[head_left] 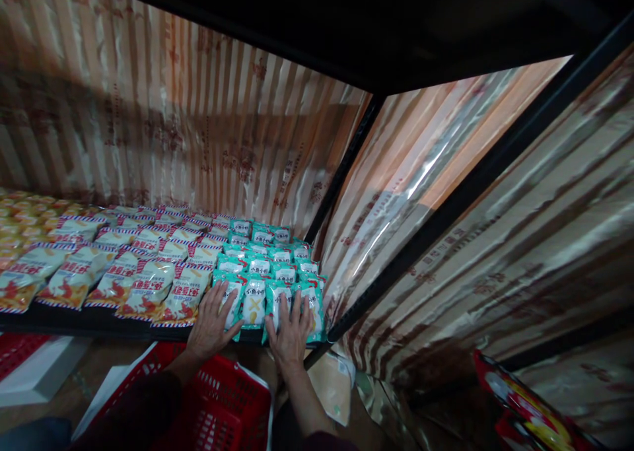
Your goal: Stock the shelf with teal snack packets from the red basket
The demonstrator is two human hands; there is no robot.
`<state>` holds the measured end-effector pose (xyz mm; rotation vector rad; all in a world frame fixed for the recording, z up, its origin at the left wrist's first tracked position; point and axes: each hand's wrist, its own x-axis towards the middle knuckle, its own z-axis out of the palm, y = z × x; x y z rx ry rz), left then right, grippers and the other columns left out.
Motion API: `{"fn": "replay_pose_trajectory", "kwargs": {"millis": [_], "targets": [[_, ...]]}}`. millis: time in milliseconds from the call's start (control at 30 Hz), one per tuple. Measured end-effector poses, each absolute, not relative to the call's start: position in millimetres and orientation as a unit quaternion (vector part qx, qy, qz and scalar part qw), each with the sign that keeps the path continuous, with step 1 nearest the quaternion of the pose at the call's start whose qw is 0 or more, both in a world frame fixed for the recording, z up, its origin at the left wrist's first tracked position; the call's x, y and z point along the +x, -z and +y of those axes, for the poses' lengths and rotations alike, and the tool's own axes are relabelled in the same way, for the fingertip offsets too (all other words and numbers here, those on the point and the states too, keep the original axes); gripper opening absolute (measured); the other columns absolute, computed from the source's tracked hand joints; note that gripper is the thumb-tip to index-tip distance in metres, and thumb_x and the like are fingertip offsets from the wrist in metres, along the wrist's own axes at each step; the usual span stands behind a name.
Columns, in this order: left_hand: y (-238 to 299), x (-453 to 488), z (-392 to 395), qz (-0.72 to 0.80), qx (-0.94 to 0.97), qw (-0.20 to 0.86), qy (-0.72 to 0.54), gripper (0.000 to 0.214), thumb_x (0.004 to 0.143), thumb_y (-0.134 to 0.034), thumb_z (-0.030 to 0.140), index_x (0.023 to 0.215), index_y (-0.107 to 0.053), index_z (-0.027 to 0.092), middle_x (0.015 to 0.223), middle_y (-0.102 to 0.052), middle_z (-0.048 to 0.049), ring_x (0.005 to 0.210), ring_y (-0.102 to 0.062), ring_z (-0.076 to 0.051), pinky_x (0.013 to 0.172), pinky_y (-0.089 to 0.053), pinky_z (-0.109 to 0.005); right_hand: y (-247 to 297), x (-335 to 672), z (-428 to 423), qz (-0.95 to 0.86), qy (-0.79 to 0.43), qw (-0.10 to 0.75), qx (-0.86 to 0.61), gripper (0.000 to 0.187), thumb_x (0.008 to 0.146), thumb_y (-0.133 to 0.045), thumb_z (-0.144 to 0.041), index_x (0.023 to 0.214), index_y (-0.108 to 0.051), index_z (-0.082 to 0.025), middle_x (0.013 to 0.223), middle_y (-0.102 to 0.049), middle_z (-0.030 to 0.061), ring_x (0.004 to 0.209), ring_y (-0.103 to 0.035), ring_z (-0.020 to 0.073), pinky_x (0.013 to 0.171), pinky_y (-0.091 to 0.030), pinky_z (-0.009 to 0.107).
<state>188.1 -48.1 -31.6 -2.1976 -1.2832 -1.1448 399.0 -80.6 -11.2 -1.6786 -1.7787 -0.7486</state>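
Observation:
My left hand (212, 322) lies flat with fingers spread on the front row of teal snack packets (253, 302) at the shelf's front edge. My right hand (292, 332) rests the same way, fingers apart, on the teal packets a little further right. The teal packets fill several rows running back toward the shelf's right rear corner. Red-and-white snack packets (148, 282) lie in rows just left of them.
Yellow packets (20, 230) fill the shelf's far left. The black shelf edge (99, 322) runs along the front, a black upright post (341, 173) stands at the right. A red plastic basket (218, 405) sits below my arms. Striped foil sheeting covers the back and side walls.

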Motion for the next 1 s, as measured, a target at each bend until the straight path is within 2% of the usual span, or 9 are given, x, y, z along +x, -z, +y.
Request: {"fn": "replay_pose_trajectory", "kwargs": {"millis": [167, 300, 500, 600, 733, 867, 1000], "targets": [[32.2, 188.9, -47.8, -0.452, -0.774, 0.166, 0.410, 0.074, 0.083, -0.058, 0.042, 0.145, -0.026, 0.018, 0.149, -0.033, -0.0177, 0.140, -0.024, -0.034, 0.108, -0.030, -0.051, 11.7, 398.8, -73.6, -0.647, 0.279, 0.287, -0.649, 0.068, 0.083, -0.049, -0.056, 0.137, -0.043, -0.015, 0.152, -0.020, 0.0204, 0.139, -0.009, 0.0414, 0.101, -0.024, 0.062], [33.5, 189.9, -47.3, -0.457, -0.774, 0.174, 0.403, 0.075, 0.083, -0.058, 0.042, 0.146, -0.025, 0.016, 0.147, -0.034, -0.0200, 0.139, -0.024, -0.035, 0.108, -0.030, -0.052, 17.1, 395.6, -69.0, -0.635, 0.264, 0.287, -0.667, 0.068, 0.085, -0.046, -0.056, 0.138, -0.041, -0.015, 0.152, -0.016, 0.0211, 0.139, -0.012, 0.0398, 0.101, -0.024, 0.062], [34.5, 189.1, -46.4, -0.456, -0.772, 0.178, 0.405, 0.077, 0.083, -0.059, 0.041, 0.146, -0.022, 0.016, 0.147, -0.034, -0.0203, 0.139, -0.024, -0.035, 0.107, -0.032, -0.052, 24.6, 394.3, -64.1, -0.624, 0.258, 0.305, -0.671, 0.058, 0.092, -0.038, -0.046, 0.138, -0.041, -0.011, 0.145, -0.035, 0.0203, 0.136, -0.024, 0.0327, 0.105, -0.023, 0.058], [34.3, 188.8, -46.7, -0.455, -0.771, 0.172, 0.411, 0.078, 0.084, -0.058, 0.039, 0.148, -0.018, 0.017, 0.150, -0.029, -0.0196, 0.139, -0.024, -0.035, 0.106, -0.032, -0.052, 25.2, 394.5, -62.4, -0.611, 0.247, 0.337, -0.672, 0.056, 0.093, -0.035, -0.044, 0.139, -0.039, -0.011, 0.141, -0.041, 0.0194, 0.134, -0.029, 0.0310, 0.105, -0.023, 0.057], [33.4, 189.0, -48.0, -0.458, -0.768, 0.167, 0.415, 0.080, 0.084, -0.059, 0.038, 0.149, -0.014, 0.022, 0.153, -0.023, -0.0164, 0.139, -0.025, -0.035, 0.106, -0.033, -0.053, 24.9, 389.9, -58.4, -0.579, 0.237, 0.376, -0.684, 0.055, 0.094, -0.034, -0.041, 0.140, -0.036, -0.011, 0.140, -0.041, 0.0208, 0.133, -0.030, 0.0300, 0.104, -0.026, 0.056], [33.2, 188.2, -48.9, -0.459, -0.774, 0.161, 0.404, 0.079, 0.083, -0.060, 0.038, 0.148, -0.016, 0.028, 0.156, -0.017, -0.0118, 0.139, -0.025, -0.036, 0.106, -0.033, -0.054, 26.0, 383.0, -54.8, -0.562, 0.243, 0.380, -0.694, 0.055, 0.094, -0.034, -0.040, 0.140, -0.037, -0.010, 0.142, -0.039, 0.0220, 0.134, -0.027, 0.0315, 0.103, -0.026, 0.058], [32.9, 185.4, -49.8, -0.453, -0.780, 0.137, 0.409, 0.071, 0.087, -0.053, 0.030, 0.148, -0.017, 0.030, 0.157, -0.009, -0.0087, 0.140, -0.022, -0.035, 0.107, -0.032, -0.054, 25.8, 380.0, -54.5, -0.561, 0.242, 0.367, -0.701, 0.055, 0.093, -0.037, -0.041, 0.138, -0.040, -0.010, 0.143, -0.037, 0.0222, 0.134, -0.026, 0.0322, 0.103, -0.025, 0.058]]}}
